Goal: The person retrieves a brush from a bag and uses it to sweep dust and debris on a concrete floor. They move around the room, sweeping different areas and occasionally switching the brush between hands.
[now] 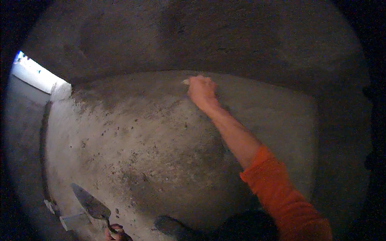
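At the lower left, my left hand (pixel 116 233) is wrapped round the handle of a pointed trowel (pixel 91 203). Its metal blade points up and to the left over the floor. Stretched far forward, my right hand (pixel 202 92) is closed, down at the line where the rough floor (pixel 152 136) meets the far wall (pixel 201 36). A small pale bit (pixel 185 81) shows at the left side of its fingers; what it is cannot be made out. An orange sleeve (pixel 277 188) is pushed up along my right forearm.
Dark crumbs and small lumps lie scattered across the floor. A pale flat-sided object (pixel 73 221) sits beside the trowel at the lower left. Bright light enters through an opening (pixel 34 74) at the far left. A dark shoe (pixel 171 225) shows at the bottom.
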A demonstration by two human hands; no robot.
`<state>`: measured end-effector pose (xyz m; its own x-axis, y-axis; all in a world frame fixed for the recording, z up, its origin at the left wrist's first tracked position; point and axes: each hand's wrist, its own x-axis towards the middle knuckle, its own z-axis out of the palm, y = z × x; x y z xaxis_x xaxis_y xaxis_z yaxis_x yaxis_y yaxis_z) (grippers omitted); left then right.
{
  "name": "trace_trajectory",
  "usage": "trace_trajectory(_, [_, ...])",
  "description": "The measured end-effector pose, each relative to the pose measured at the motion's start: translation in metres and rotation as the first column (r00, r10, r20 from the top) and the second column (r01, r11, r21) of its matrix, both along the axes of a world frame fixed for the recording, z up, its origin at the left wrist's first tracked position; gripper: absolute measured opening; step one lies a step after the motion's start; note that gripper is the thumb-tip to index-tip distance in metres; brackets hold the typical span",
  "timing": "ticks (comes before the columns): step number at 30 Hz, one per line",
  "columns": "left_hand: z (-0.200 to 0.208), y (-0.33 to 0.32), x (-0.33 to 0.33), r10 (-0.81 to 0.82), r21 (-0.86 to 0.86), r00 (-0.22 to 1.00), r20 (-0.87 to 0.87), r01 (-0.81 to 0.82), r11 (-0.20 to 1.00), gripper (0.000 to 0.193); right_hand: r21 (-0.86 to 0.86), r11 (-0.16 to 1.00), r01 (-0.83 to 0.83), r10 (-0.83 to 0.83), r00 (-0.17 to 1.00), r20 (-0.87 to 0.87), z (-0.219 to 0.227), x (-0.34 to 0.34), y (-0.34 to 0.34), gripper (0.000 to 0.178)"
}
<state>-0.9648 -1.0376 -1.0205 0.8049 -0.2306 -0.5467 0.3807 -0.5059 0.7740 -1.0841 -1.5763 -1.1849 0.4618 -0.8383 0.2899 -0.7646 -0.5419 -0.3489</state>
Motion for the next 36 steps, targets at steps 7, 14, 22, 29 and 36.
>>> trace_trajectory(7, [-0.007, 0.016, 0.003, -0.066, -0.190, 0.996, 0.064, 0.077, 0.979, 0.008, 0.239, 0.922, -0.305, 0.113, 0.802, 0.586, 0.000, 0.065, 0.051, 0.020])
trace_trajectory(14, [-0.014, 0.008, 0.021, -0.003, -0.116, 0.994, -0.105, -0.009, 0.993, 0.005, -0.094, 0.910, 0.404, -0.406, 0.914, -0.002, 0.071, -0.130, 0.053, 0.022])
trace_trajectory(22, [0.001, -0.042, 0.002, -0.145, -0.048, 0.982, 0.122, 0.152, 0.987, 0.014, 0.259, 0.954, 0.149, -0.251, 0.869, 0.426, 0.006, -0.147, 0.063, 0.012])
trace_trajectory(29, [-0.004, -0.036, -0.011, -0.140, 0.081, 0.967, 0.213, 0.125, 0.989, 0.012, 0.280, 0.947, 0.156, -0.217, 0.955, 0.202, 0.005, -0.125, 0.091, 0.007])
trace_trajectory(36, [0.008, -0.040, 0.006, 0.108, -0.202, 0.970, -0.216, -0.153, 0.967, 0.014, 0.042, 0.967, 0.250, -0.253, 0.947, 0.198, -0.032, -0.176, 0.100, 0.018])
